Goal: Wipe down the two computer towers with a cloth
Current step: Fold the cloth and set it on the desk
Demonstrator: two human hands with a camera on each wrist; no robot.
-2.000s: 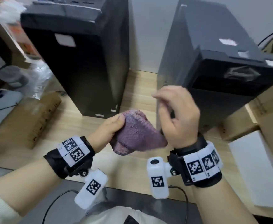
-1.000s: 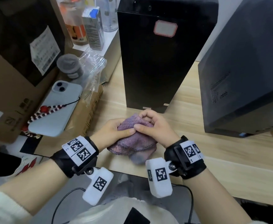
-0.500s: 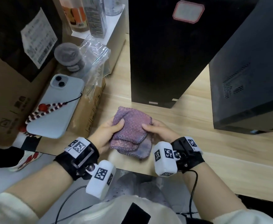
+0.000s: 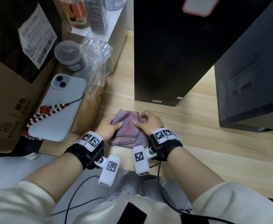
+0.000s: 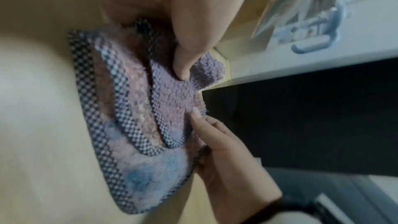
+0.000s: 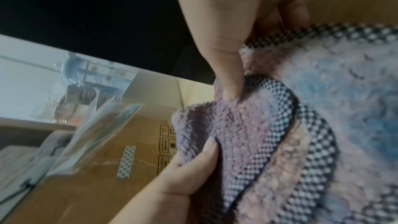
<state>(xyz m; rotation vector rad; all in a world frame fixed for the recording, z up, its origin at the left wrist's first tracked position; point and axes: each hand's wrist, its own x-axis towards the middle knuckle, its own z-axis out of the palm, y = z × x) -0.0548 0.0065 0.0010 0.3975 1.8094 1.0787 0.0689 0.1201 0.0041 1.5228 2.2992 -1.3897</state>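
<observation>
Head view looks down on a wooden table (image 4: 205,152) where both hands grasp a folded purple cloth (image 4: 127,126) lying near the front edge. Left hand (image 4: 107,126) pinches the cloth's left side, thumb on top; right hand (image 4: 148,122) pinches its right side with curled fingers. Just beyond the cloth stands a black computer tower (image 4: 173,50), and a second tower (image 4: 253,78) with a vent grille stands to the right, a strip of bare table between them. Left of the cloth sits a cardboard box (image 4: 6,102) carrying a pale blue phone (image 4: 58,109) with a beaded strap (image 4: 42,113), a crumpled clear plastic bag (image 4: 97,57) and a small lidded jar (image 4: 69,54) (cartons stand further back, too blurred to read).

Left wrist view shows what the head view cannot: the cloth's checked border (image 5: 133,108) in several stacked layers and a blue patch in the pile. Right wrist view shows the left thumb (image 6: 206,149) pressed into the fleecy fold, with the box's printed side behind.
</observation>
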